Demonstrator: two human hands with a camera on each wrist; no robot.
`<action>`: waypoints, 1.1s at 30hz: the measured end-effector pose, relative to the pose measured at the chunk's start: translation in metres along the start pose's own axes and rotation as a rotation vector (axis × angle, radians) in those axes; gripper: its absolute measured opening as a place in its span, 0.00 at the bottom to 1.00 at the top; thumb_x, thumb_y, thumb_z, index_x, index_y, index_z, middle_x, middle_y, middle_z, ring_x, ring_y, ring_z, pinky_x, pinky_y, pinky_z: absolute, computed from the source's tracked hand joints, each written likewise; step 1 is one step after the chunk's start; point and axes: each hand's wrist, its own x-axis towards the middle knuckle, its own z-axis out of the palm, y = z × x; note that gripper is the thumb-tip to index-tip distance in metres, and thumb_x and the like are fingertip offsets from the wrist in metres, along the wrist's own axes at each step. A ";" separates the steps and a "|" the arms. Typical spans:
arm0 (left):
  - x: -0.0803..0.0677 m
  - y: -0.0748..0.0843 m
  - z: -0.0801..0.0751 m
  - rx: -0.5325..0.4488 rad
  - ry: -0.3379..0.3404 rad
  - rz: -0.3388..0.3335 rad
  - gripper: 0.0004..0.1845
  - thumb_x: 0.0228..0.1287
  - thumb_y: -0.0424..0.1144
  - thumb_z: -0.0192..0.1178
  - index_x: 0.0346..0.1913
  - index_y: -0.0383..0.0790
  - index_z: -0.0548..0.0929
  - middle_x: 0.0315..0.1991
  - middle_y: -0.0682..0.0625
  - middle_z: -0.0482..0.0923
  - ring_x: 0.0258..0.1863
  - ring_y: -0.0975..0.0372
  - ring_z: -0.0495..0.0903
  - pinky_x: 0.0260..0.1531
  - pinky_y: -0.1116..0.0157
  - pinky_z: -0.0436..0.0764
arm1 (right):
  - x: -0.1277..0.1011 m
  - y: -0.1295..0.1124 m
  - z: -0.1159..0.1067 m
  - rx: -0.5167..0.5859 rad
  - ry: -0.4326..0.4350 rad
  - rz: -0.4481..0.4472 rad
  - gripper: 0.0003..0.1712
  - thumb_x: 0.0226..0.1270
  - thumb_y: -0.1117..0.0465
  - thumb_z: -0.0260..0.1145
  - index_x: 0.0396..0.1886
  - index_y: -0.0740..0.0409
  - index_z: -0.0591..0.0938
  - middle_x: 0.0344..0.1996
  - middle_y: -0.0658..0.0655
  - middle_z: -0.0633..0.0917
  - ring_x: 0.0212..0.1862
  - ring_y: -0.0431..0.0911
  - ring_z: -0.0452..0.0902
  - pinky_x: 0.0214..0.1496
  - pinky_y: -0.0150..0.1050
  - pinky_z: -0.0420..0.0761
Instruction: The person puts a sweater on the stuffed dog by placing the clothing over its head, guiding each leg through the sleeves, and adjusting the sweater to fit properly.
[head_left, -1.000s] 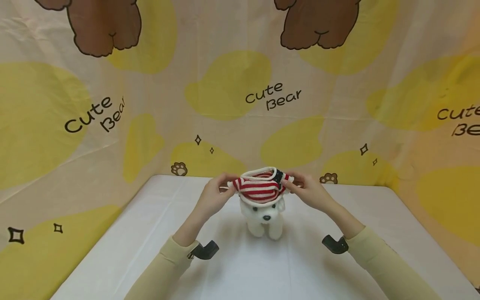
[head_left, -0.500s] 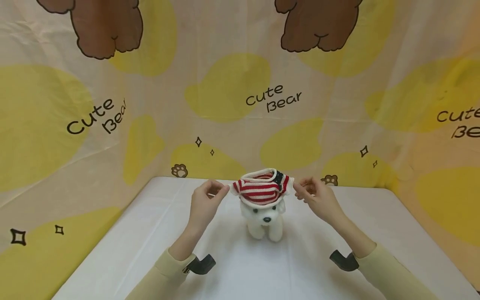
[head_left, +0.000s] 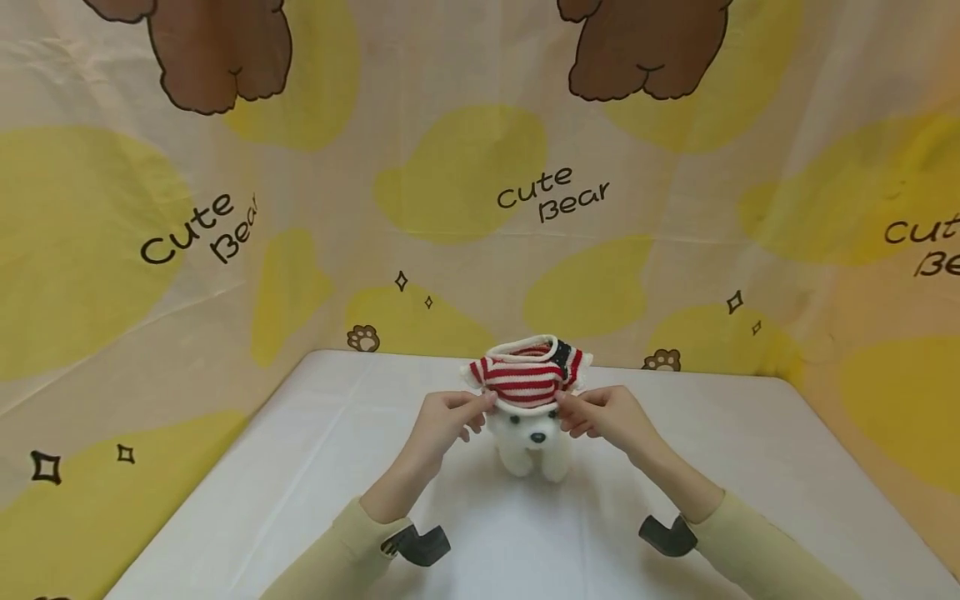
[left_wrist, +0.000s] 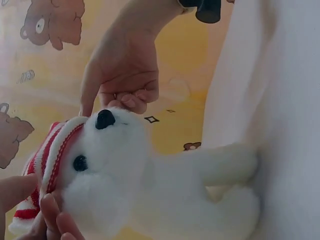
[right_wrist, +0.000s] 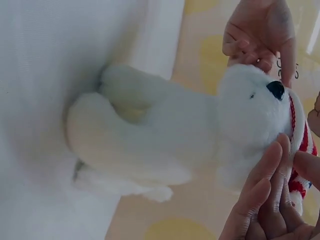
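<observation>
Red-striped knit sweater (head_left: 527, 383) on the head of a toy dog (head_left: 527, 446).
Head view: left hand (head_left: 452, 423) and right hand (head_left: 606, 418) pinch the sweater's hem (head_left: 525, 411), the dog between them, probably to keep it even; the dog stands on the worktop (head_left: 375, 375). Left wrist view: fingers (left_wrist: 48, 204) straddle the hem. Right wrist view: likewise, fingertips (right_wrist: 273, 149) close against the fur.

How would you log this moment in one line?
striped sweater: on head of toy dog | left fingers: pinch hem | right fingers: pinch hem

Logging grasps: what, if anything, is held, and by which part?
The striped sweater, its white lower hem pinched by the left grip and right grip.
</observation>
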 end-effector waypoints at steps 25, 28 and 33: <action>0.000 -0.014 0.011 -0.298 -0.214 -0.057 0.16 0.63 0.38 0.60 0.48 0.29 0.79 0.44 0.50 0.81 0.43 0.61 0.79 0.50 0.56 0.79 | 0.000 0.019 -0.003 0.336 -0.237 -0.039 0.21 0.69 0.58 0.58 0.50 0.73 0.78 0.40 0.51 0.85 0.45 0.42 0.81 0.55 0.42 0.78; -0.003 -0.014 0.010 -0.323 -0.248 -0.074 0.19 0.64 0.39 0.59 0.54 0.29 0.77 0.50 0.46 0.80 0.45 0.59 0.80 0.51 0.52 0.79 | -0.001 0.026 -0.004 0.313 -0.233 -0.066 0.16 0.68 0.60 0.59 0.44 0.70 0.80 0.40 0.51 0.85 0.44 0.41 0.81 0.55 0.41 0.79; -0.005 -0.013 0.013 -0.403 -0.237 -0.072 0.14 0.63 0.34 0.59 0.47 0.29 0.78 0.47 0.45 0.79 0.44 0.59 0.81 0.52 0.55 0.79 | -0.001 0.035 -0.001 0.223 -0.159 -0.120 0.08 0.62 0.62 0.63 0.32 0.65 0.82 0.31 0.47 0.85 0.40 0.40 0.79 0.52 0.40 0.78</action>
